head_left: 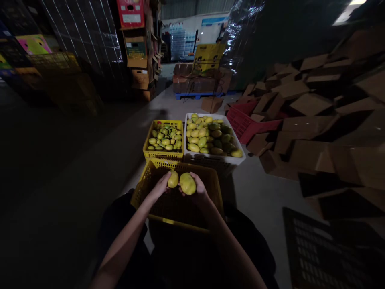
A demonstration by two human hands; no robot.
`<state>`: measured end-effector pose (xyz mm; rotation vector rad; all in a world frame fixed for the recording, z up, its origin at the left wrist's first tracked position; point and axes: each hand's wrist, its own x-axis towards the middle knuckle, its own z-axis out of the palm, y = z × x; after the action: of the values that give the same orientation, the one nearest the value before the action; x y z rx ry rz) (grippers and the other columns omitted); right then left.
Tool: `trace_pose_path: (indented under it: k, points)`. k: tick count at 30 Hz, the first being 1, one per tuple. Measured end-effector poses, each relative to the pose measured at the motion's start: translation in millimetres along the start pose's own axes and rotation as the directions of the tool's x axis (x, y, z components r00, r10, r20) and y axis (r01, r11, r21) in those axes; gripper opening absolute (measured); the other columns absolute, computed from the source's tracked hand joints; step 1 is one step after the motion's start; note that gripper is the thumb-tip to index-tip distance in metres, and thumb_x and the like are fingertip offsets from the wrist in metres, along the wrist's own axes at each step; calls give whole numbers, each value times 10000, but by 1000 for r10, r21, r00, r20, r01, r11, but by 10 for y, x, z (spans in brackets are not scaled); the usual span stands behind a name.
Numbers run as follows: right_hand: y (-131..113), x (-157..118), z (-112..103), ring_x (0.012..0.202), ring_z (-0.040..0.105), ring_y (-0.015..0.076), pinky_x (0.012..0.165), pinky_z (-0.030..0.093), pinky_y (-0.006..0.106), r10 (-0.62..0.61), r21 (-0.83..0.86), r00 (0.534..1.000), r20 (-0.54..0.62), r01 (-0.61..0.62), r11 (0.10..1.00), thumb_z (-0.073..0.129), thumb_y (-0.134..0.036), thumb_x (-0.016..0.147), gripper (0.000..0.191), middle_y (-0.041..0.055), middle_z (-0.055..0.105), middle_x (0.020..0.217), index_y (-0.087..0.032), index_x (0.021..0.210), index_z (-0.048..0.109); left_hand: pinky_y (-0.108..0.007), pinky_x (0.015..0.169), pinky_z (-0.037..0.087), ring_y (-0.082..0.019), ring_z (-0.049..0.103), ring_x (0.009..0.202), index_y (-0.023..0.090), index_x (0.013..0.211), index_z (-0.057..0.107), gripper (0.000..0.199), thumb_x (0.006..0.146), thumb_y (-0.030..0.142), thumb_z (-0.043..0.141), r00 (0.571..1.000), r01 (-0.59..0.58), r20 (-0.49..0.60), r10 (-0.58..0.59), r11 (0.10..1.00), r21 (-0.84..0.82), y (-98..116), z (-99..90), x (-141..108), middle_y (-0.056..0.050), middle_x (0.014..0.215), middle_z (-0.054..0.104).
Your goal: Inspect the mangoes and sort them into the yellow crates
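My left hand (161, 185) is closed round a small yellow mango (173, 179). A larger yellow-green mango (188, 184) is in my right hand (199, 188), its fingers wrapped round the side and underneath. Both hands are close together above a yellow plastic crate (177, 221), whose dark inside is hard to make out. Beyond it, at the left, stands a smaller yellow crate (148, 153) with many green and yellow mangoes (165, 141). Beside that, a white crate (215, 156) is heaped with larger yellow and green mangoes (202, 141).
Cardboard boxes (309, 132) lie in a big pile at the right, with a red crate (243, 122) at its near edge. A dark slotted crate (309, 249) is at lower right. Stacked cartons (140, 60) and a loaded blue pallet (195, 96) stand farther back.
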<state>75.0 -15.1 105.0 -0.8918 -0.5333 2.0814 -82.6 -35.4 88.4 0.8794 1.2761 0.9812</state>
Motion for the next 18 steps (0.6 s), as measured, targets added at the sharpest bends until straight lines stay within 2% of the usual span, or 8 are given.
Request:
trace_pose_path:
  k: [4, 9, 15, 18]
  points:
    - [7, 31, -28, 498, 633, 198, 377, 494, 276, -38, 18, 999, 31, 38, 999, 373, -407, 902, 359, 71, 667, 589, -152, 898, 625, -228, 420, 228, -83, 404, 400, 135, 787, 635, 643, 782, 730, 389, 999, 11, 53, -12, 1000, 18, -25, -3, 32, -26, 536, 567]
    - [42, 34, -42, 513, 638, 197, 311, 429, 235, -55, -4, 998, 25, 55, 998, 470, -443, 859, 318, 67, 665, 601, -159, 828, 610, -203, 422, 232, -68, 416, 403, 117, 780, 651, 699, 763, 756, 368, 995, -3, 103, 5, 1000, -13, -47, -21, 41, -13, 502, 558]
    - [96, -98, 2, 554, 646, 176, 373, 475, 224, -232, -82, 972, 35, 235, 969, 615, -342, 803, 153, 12, 669, 622, -200, 857, 623, -199, 411, 234, -69, 409, 383, 122, 761, 652, 727, 750, 781, 346, 997, -30, 76, 34, 999, -45, -11, -1, 2, -10, 466, 554]
    - [101, -75, -14, 524, 629, 166, 377, 470, 223, -177, -128, 984, 29, 179, 976, 598, -377, 822, 201, 29, 654, 587, -183, 778, 622, -207, 412, 237, -78, 421, 386, 130, 738, 649, 706, 749, 777, 368, 998, -22, 65, 26, 997, -68, 12, 6, -17, -14, 461, 556]
